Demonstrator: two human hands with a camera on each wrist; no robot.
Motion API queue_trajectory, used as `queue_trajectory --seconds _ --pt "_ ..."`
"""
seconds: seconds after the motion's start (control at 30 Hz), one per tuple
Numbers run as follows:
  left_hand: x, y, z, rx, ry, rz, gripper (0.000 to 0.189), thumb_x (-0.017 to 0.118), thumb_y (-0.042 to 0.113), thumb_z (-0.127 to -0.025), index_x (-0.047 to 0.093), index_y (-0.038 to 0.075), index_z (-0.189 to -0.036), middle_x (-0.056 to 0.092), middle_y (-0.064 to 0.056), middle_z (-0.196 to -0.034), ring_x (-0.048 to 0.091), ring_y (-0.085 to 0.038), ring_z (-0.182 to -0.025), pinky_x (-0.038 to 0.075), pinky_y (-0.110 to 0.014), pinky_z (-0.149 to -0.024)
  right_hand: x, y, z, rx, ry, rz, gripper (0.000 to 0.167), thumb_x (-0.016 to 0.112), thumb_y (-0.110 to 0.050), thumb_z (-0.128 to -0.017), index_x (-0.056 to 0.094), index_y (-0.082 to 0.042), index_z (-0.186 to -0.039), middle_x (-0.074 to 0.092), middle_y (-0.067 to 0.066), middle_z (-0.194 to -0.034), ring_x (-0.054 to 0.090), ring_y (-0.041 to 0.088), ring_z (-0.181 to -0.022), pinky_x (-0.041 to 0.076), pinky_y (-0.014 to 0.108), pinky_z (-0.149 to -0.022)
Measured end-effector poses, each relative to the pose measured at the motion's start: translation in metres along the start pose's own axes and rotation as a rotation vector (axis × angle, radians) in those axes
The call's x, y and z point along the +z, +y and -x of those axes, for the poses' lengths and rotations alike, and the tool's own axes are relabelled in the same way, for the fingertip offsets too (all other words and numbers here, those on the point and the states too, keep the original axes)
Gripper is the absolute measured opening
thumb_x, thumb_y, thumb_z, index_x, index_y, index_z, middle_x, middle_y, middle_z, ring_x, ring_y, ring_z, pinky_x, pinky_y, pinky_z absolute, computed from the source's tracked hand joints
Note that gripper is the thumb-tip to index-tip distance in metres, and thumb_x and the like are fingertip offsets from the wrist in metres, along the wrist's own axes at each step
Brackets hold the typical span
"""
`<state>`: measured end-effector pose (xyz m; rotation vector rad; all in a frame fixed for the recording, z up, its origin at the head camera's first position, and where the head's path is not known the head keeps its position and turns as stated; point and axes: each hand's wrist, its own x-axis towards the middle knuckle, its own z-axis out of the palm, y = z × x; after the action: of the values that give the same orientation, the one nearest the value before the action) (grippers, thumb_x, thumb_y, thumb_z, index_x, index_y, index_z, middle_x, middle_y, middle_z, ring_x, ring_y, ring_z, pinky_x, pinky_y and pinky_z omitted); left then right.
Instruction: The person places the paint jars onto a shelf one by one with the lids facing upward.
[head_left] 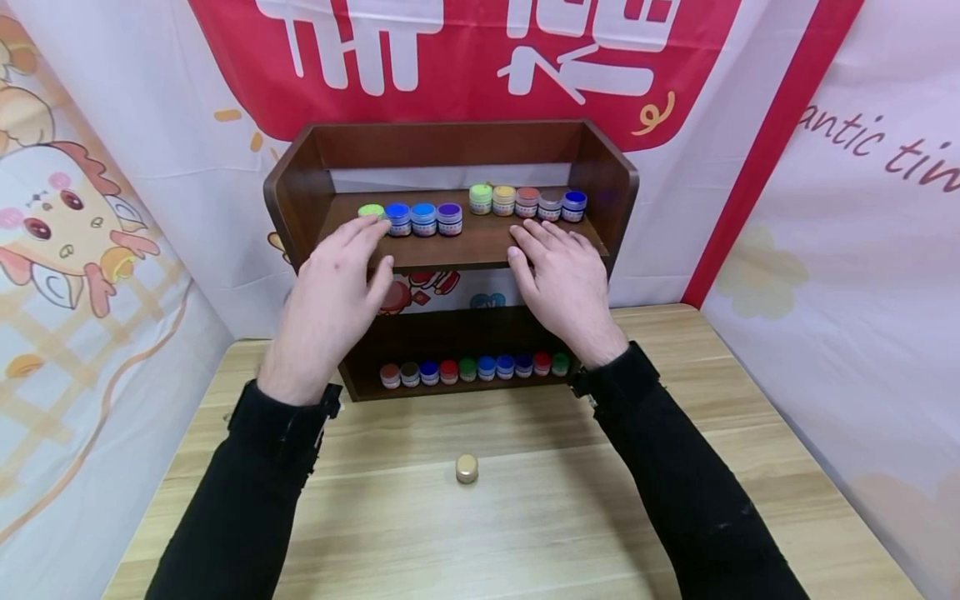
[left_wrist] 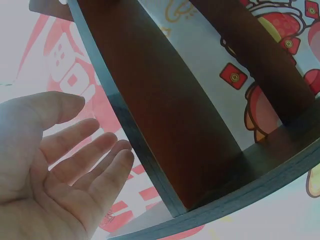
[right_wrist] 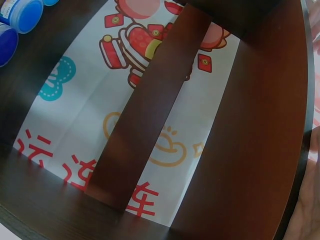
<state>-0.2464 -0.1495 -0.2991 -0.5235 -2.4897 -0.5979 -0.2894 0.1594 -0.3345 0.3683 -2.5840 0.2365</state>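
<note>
A two-tier dark brown wooden shelf (head_left: 487, 242) holds small paint jars. My left hand (head_left: 330, 304) is at the upper tier's left side, fingertips near the light green jar (head_left: 371, 211) and partly hiding it. In the left wrist view its fingers are loosely bent beside the board, holding nothing. Blue jars (head_left: 411, 219) and a purple jar (head_left: 450, 218) stand beside the green one. My right hand (head_left: 562, 287) reaches over the front edge on the right, fingers extended, below the reddish-brown jar (head_left: 527, 202) and grey jar (head_left: 550, 205). Only a sliver of that hand (right_wrist: 304, 200) shows in the right wrist view.
On the lower tier stands a row of several jars (head_left: 467, 369) with mixed lids. A single jar with a tan lid (head_left: 467, 468) is on the wooden table (head_left: 405, 533) in front. Printed cloth (head_left: 832, 250) hangs behind and at both sides.
</note>
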Motion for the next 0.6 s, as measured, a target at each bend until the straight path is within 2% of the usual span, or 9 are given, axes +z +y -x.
queue_trajectory --seconds 0.43,0.6 --pt "0.012 0.013 0.029 0.071 -0.023 -0.023 0.050 0.074 0.019 -0.116 0.068 0.002 -0.162 0.066 -0.023 -0.170 0.067 -0.046 -0.155 0.060 -0.063 -0.127 0.000 0.000 0.000 0.003 -0.005 -0.005 0.061 0.037 -0.052 -0.126 0.062 -0.022 -0.173 0.059 0.004 -0.180 0.054 0.029 -0.172 0.042 0.056 -0.144" --pt "0.017 0.017 0.040 0.127 -0.044 -0.031 0.051 0.076 0.019 -0.115 0.068 0.002 -0.162 0.066 -0.022 -0.171 0.068 -0.043 -0.155 0.060 -0.060 -0.128 0.000 0.000 0.000 0.005 -0.009 -0.002 0.062 0.037 -0.052 -0.125 0.061 -0.022 -0.173 0.059 0.004 -0.181 0.053 0.029 -0.173 0.041 0.056 -0.145"
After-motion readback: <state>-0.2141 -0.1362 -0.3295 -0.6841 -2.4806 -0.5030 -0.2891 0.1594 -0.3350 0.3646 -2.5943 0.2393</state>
